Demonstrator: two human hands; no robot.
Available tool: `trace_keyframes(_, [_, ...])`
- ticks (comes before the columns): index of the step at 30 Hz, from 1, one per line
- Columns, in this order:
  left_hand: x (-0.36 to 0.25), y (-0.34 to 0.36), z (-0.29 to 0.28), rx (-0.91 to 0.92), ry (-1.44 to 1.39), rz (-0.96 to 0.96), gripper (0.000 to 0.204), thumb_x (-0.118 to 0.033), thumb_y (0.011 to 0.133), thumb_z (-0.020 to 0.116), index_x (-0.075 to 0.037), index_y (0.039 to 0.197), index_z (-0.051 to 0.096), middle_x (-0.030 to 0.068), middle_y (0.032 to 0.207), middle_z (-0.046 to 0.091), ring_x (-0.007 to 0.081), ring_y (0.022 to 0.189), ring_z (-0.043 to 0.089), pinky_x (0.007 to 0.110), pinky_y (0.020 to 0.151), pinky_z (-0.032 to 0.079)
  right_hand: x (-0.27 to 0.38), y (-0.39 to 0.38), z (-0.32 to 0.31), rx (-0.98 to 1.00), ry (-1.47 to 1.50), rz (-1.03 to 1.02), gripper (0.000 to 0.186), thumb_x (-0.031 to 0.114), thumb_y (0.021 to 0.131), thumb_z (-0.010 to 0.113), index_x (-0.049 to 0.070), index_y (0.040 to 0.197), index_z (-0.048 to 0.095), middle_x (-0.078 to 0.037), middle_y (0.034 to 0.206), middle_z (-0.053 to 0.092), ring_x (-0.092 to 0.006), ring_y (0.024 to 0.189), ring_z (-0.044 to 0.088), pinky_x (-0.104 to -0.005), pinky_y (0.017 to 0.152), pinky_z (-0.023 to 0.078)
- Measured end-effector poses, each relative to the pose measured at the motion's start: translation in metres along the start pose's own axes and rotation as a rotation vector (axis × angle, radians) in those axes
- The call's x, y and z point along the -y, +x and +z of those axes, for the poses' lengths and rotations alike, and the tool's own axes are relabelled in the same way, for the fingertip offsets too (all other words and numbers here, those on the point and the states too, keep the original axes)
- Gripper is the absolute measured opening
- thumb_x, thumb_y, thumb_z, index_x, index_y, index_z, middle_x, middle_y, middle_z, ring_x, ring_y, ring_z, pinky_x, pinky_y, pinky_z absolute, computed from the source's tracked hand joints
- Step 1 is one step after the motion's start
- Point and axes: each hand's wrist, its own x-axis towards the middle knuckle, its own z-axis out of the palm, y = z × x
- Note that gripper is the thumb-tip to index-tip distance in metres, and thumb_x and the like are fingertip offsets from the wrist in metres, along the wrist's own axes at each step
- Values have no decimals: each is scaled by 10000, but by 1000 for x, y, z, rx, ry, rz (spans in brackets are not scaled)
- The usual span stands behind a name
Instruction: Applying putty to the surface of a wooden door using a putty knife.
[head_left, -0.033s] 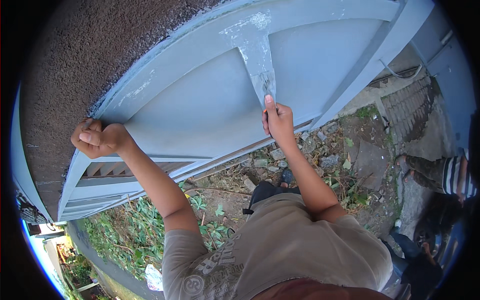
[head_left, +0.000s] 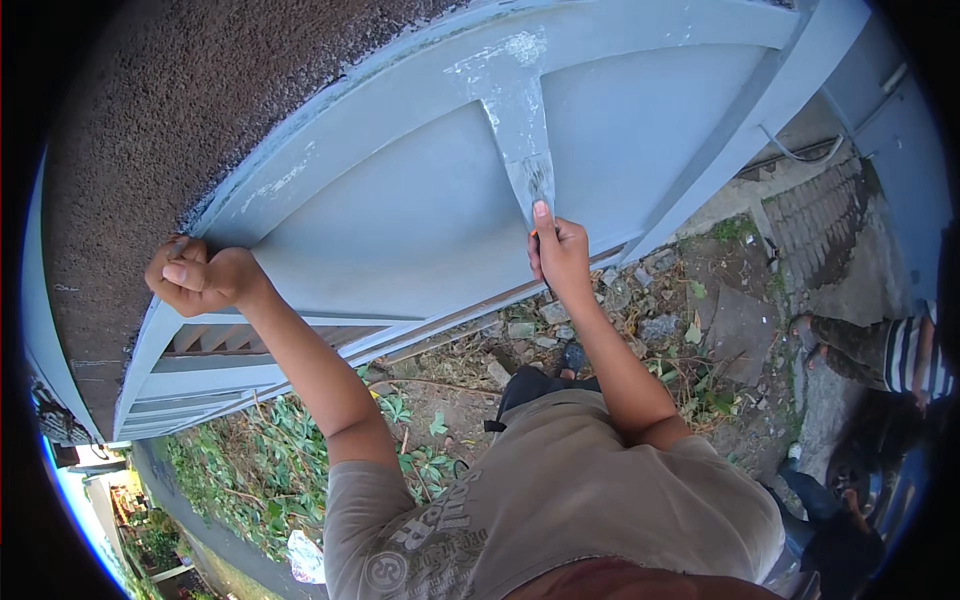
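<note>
putty knife [head_left: 532, 180] in closed right grip [head_left: 561, 250] against blue frame [head_left: 517, 112], left grip [head_left: 200, 277] curled, contents unclear, rubble [head_left: 553, 311] below

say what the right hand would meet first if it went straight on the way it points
Likely the blue-grey strip just beyond the scraper that the right hand holds; exact depth is hard to judge.

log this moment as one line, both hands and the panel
left hand: curled at edge of blue-grey framed panel, contents unclear | right hand: gripping flat-bladed tool over panel | panel: patchy white marks
</note>
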Motion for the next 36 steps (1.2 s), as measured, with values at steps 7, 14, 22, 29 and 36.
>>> trace_keyframes(7, [5,1,-4,16,-27,22,415,-372,1040,427,-21,841,523,40,611,492,67,479,373,204,456,282,12,-12,-7,-34,-119,10,642,550,969,552,48,569,513,-21,456,468,-101,357,455,-255,351,346])
trace_keyframes(14, [4,0,-2,-23,-15,4,413,-370,1029,448,-22,819,522,42,620,489,72,487,371,212,460,290,-10,-2,-8,-24,-61,31,625,540,951,593,39,586,513,-12,462,466,-98,361,459,-263,353,362])
trace_keyframes(22, [7,3,-2,-24,4,91,439,-359,1044,447,-30,759,503,40,618,500,76,490,379,217,460,294,-22,0,-9,-6,-79,-1,638,538,982,534,40,584,516,-23,462,472,-101,368,461,-254,362,359])
trace_keyframes(29, [12,11,-9,0,-31,173,413,-335,1031,460,-30,756,503,52,625,497,84,487,375,225,479,327,12,5,6,23,-16,-56,625,537,955,589,35,588,521,-6,467,471,-88,373,464,-255,361,367])
trace_keyframes(36, [10,0,-8,18,-93,-18,361,-326,1007,463,-34,796,484,46,593,429,99,493,350,284,637,462,-13,-13,5,-44,-34,53,621,530,961,582,41,583,520,-12,467,479,-88,367,468,-250,346,366])
